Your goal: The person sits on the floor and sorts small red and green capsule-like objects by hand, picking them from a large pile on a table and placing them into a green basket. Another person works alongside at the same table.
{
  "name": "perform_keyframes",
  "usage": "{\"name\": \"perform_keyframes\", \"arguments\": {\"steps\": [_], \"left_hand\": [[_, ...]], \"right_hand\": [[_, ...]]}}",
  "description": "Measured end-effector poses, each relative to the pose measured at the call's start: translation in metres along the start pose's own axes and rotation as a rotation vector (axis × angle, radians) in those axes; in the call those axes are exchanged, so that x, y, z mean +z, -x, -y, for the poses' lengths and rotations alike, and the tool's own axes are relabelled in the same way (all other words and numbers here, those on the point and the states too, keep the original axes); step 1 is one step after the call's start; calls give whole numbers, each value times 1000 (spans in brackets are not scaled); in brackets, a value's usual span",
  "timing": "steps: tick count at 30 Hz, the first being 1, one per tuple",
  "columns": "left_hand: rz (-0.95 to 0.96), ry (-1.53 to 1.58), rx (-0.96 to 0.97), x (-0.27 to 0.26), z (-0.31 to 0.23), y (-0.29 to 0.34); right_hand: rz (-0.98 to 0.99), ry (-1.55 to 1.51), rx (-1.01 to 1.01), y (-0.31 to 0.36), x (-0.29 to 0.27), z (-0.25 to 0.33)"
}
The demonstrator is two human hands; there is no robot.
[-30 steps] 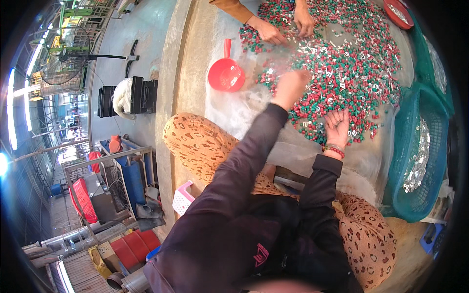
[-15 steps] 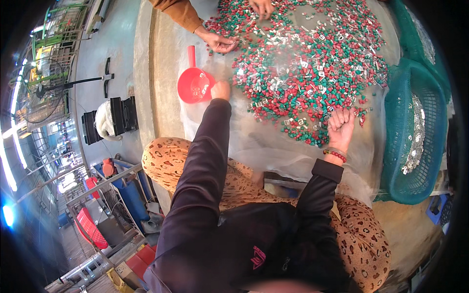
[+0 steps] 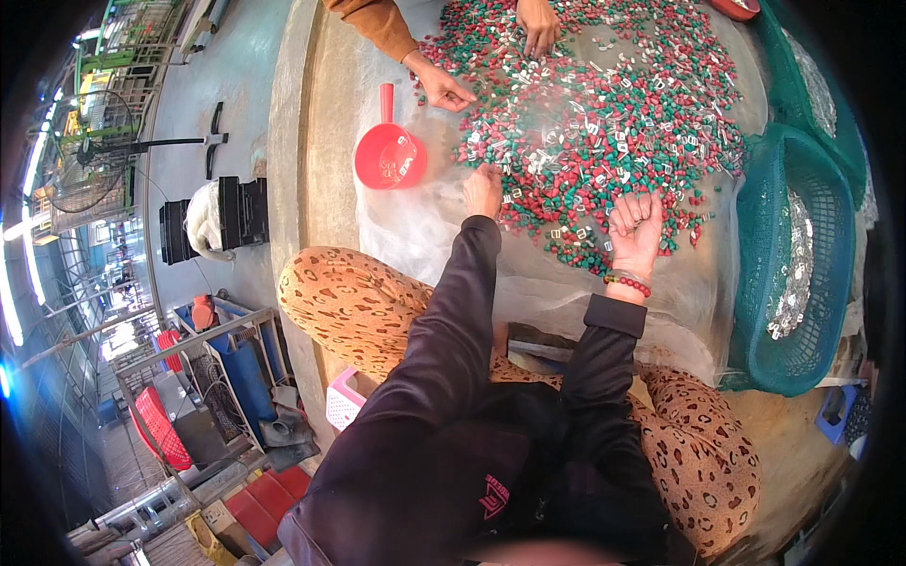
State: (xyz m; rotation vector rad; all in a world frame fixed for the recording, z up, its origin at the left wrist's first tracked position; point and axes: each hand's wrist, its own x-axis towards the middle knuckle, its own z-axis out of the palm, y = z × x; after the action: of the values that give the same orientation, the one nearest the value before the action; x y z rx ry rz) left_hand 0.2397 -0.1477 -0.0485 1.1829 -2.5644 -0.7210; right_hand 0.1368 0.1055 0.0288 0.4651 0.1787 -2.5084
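Observation:
A wide pile of red and green pebble-like pieces [image 3: 566, 179], mixed with small metal buckles [image 3: 555, 233], is spread before me. My left hand [image 3: 483, 193] is at the pile's near left edge with its fingers drawn together; what they hold, if anything, is too small to name. On the near right part of the pile is my right hand [image 3: 634, 231], a bead bracelet on its wrist. Its fingers are curled in, and their contents are hidden. A red dipper [image 3: 377, 174] with a few metal pieces inside lies left of my left hand, handle pointing away.
Another person's hands [image 3: 445, 90] work at the pile's far left. On the right stands a green mesh basket [image 3: 755, 321] holding metal buckles [image 3: 797, 274], with more green netting [image 3: 779, 57] behind it. Part of a red container [image 3: 736, 8] shows at the far right.
My left hand has moved right, away from the dipper, to the pile's edge. My right hand has shifted slightly left. The other person's hands have moved a little, and the view has shifted.

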Motion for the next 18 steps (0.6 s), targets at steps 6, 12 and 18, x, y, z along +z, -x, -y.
{"name": "perform_keyframes", "arguments": {"steps": [6,12,18], "left_hand": [[205,-166,80,-1,-10,-16],[232,-268,108,10,-15,-27],[484,213,-231,-9,-14,-7]], "right_hand": [[10,-62,-32,4,-9,12],[27,-134,-73,4,-20,24],[-1,-140,-45,1,-18,14]]}}
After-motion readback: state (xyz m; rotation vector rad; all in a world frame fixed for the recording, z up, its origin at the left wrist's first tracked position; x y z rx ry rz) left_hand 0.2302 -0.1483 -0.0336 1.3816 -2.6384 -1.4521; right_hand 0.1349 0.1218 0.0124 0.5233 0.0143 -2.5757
